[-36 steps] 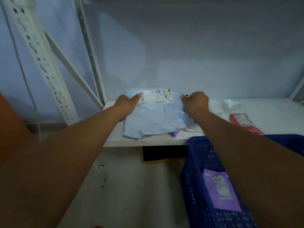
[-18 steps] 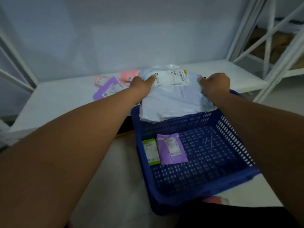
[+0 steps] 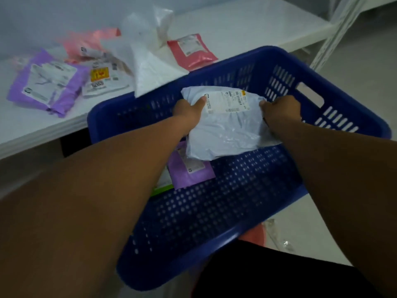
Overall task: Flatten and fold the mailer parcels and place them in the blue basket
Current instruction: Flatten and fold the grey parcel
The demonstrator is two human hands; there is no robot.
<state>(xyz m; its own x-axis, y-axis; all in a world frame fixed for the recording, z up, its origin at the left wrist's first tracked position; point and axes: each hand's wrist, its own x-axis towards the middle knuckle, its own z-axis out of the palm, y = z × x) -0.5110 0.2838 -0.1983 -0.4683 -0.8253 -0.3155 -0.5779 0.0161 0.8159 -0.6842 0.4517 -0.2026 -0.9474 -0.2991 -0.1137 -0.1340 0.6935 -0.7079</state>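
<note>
folded pale mailer (image 3: 225, 132): grey-blue, glossy and creased, white shipping label uppermost with a small yellow patch at its far corner. it sits low inside the blue basket (image 3: 236, 67), over the perforated floor and overlapping a purple mailer (image 3: 193, 172) – whether it touches what is below cannot be told. the left hand (image 3: 188, 112) grips its left edge, thumb pressed flat on top beside the label and the fingers hidden underneath. the right hand (image 3: 280, 112) is clenched around its right edge.

count, basket: one pale mailer, one purple mailer, one green-edged packet (image 3: 163, 187) partly hidden by the left forearm.

count, shelf (image 3: 257, 24): a second purple mailer (image 3: 47, 82), one white mailer (image 3: 103, 80) with a yellow patch on its label, one blurred pink mailer (image 3: 92, 43), one red-pink mailer (image 3: 191, 52), one crumpled white plastic bag (image 3: 148, 52) – five items, all lying beyond the basket's far rim.

setting: white board shelf against a pale wall, a slotted white metal upright (image 3: 335, 37) at right, light floor (image 3: 354, 87) beyond.
</note>
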